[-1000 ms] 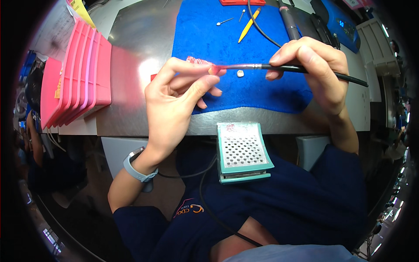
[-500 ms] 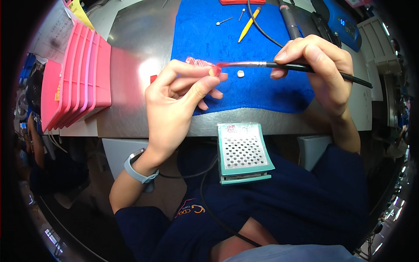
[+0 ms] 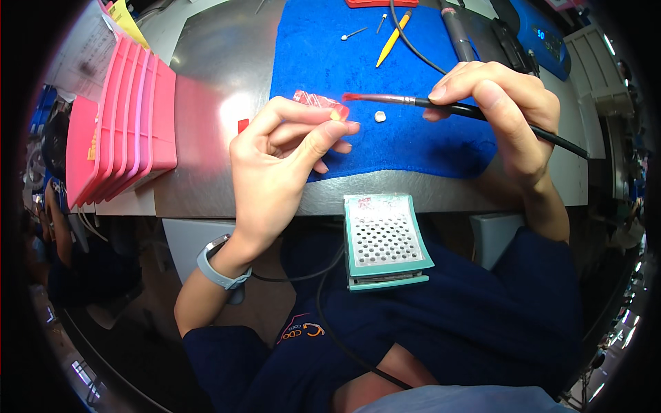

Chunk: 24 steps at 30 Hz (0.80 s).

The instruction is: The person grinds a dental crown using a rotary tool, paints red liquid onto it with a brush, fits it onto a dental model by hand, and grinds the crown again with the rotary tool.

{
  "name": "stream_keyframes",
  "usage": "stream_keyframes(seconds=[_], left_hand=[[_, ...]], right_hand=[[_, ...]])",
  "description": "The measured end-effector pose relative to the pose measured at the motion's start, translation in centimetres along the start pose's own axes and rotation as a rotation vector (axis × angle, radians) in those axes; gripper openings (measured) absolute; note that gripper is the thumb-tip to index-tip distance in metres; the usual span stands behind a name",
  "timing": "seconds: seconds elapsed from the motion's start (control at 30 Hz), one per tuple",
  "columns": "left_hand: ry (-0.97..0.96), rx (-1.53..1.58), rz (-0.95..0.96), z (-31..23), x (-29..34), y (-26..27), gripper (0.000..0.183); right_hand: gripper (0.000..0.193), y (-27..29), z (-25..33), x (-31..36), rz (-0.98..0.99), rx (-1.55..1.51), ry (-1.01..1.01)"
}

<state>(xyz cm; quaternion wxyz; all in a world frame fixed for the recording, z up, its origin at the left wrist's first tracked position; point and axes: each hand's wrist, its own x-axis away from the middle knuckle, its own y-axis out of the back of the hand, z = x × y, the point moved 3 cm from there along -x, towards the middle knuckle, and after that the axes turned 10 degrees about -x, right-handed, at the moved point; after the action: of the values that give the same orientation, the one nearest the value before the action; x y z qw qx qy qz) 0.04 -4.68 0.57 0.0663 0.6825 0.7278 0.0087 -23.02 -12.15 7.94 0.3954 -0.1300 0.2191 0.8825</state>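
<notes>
My left hand (image 3: 272, 158) pinches a small yellowish piece (image 3: 335, 116), partly covered by the fingertips, with red on its far side. A red strip with whitish lines (image 3: 313, 98) shows behind the same fingers; how it is held is hidden. In my right hand (image 3: 516, 113) is a slim paintbrush (image 3: 468, 109) with a black handle. Its red-stained tip points left, just above and apart from the yellowish piece. Between the hands, a small white tooth-shaped piece (image 3: 379, 116) lies on the blue cloth (image 3: 330, 65).
A yellow pencil-like stick (image 3: 394, 39), two small burs and a corded handpiece (image 3: 456, 33) lie on the cloth. Stacked pink trays (image 3: 124, 117) stand at left. A perforated green-framed rest (image 3: 385, 241) juts from the metal bench's front edge. A blue control box (image 3: 544, 38) sits far right.
The brush tip has lifted slightly off the yellowish piece, and the handle's back end has dipped as my right hand tilts it. My left hand stays nearly still.
</notes>
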Motion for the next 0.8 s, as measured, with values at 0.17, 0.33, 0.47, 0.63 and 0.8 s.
stream_keyframes(seconds=[0.17,0.33,0.47,0.63,0.8], left_hand=[[-0.002,0.001,-0.005,-0.01,0.07,-0.04,0.014],[0.008,0.003,-0.004,0.05,0.13,-0.02,0.014],[-0.012,0.000,-0.006,0.02,0.00,0.04,0.013],[-0.026,0.011,-0.020,0.11,-0.05,-0.06,0.013],[-0.003,0.010,-0.021,0.11,-0.01,-0.03,0.014]], right_hand=[[0.032,-0.14,0.19,-0.19,0.111,0.076,0.046],[0.028,-0.03,0.33,0.06,0.003,-0.029,0.002],[0.032,-0.51,0.61,-0.15,0.090,0.110,0.043],[0.031,-0.23,0.42,0.01,0.080,0.030,0.070],[0.031,-0.40,0.64,-0.05,0.047,0.075,0.060]])
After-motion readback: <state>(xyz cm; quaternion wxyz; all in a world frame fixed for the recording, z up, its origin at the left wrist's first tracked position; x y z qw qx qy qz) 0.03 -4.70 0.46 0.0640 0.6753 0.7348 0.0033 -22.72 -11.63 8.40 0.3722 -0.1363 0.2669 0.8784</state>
